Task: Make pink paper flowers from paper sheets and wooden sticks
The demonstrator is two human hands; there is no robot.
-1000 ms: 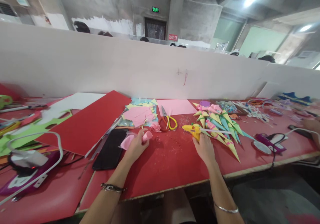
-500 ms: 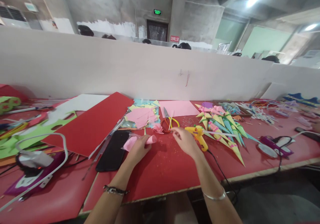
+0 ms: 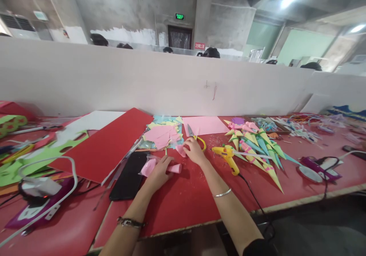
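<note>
My left hand (image 3: 160, 173) is closed around a small pink paper roll (image 3: 175, 168), whose flared end sticks out to the right. Beside its wrist lies a pink bundle in clear plastic (image 3: 148, 167), at the edge of a black phone (image 3: 128, 177). My right hand (image 3: 195, 152) pinches a pink paper flower (image 3: 180, 150) just beyond the roll. Scissors with yellow-edged handles (image 3: 203, 143) lie partly hidden behind that hand. To its right rests a yellow glue gun (image 3: 227, 158) with a glue stick in its back.
Pink paper scraps (image 3: 161, 134) and a pink sheet (image 3: 204, 125) lie at the back. Several decorated paper cones (image 3: 257, 145) are heaped right of the glue gun. A large red sheet (image 3: 105, 145) and a power strip (image 3: 42, 202) are at left. A white partition (image 3: 143, 80) stands behind.
My right hand has moved left from beside the scissors and taken hold of the pink flower. My left hand keeps the pink roll, its end now pointing more to the right.
</note>
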